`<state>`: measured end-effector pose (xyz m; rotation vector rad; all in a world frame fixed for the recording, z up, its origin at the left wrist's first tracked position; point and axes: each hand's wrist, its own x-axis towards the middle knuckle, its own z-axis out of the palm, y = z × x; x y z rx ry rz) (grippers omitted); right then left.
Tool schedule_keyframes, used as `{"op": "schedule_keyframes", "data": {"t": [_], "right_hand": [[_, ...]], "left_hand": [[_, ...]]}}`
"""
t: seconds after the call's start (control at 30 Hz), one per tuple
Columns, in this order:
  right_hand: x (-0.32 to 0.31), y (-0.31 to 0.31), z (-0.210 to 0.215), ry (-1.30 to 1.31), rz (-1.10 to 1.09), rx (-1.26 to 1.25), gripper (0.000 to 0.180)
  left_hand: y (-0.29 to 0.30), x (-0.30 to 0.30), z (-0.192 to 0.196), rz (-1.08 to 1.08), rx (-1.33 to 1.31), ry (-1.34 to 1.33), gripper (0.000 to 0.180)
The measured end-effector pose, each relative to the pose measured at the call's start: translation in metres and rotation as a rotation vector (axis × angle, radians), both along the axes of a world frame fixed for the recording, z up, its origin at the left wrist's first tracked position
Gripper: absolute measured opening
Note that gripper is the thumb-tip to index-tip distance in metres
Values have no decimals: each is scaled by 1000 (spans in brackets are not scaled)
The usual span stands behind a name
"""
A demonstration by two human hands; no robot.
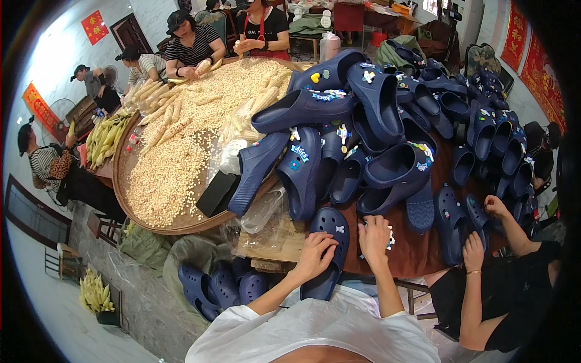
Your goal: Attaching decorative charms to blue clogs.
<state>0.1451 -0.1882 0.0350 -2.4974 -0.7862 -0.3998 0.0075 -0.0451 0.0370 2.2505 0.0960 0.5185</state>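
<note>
A navy clog (pixel 330 227) with a small white charm on its holed upper lies at the table's near edge, its heel toward me. My left hand (pixel 318 254) is closed on the side of this clog, fingers curled over the upper. To its right, my right hand (pixel 376 237) rests low over the brown cloth, fingers bent and drawn together; what they pinch, if anything, is hidden. Small white and coloured charms (pixel 390 236) lie beside that hand. Just beyond both hands rises a heap of navy clogs (pixel 387 163), many with colourful charms on them.
A round tray (pixel 121 193) of corn kernels and cobs stands at the left. A dark box (pixel 218 195) and clear plastic bags (pixel 266 212) lie between tray and clogs. More clogs (pixel 224 287) sit low left in a sack. At right, a co-worker's hands (pixel 474 251) handle clogs.
</note>
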Motion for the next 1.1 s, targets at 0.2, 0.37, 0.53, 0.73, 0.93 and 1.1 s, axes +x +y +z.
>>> {"op": "schedule_keyframes", "data": {"t": [0.2, 0.37, 0.53, 0.73, 0.93, 1.1], "right_hand": [[-18, 49, -14, 78, 355, 280, 24], [-23, 46, -19, 114, 418, 236, 25], [-17, 42, -14, 213, 463, 288, 17], [-20, 34, -28, 282, 248, 344, 30], [-13, 34, -31, 558, 217, 365, 28], [-15, 45, -23, 252, 186, 202, 22]], "left_hand": [[-5, 2, -8, 75, -55, -72, 10], [-3, 3, -10, 119, -54, -146, 9], [-2, 4, -9, 142, -66, -161, 8], [-6, 2, -10, 140, -62, -161, 7], [-4, 5, -12, 143, -69, -147, 7], [0, 6, -14, 140, -58, -164, 7]]}}
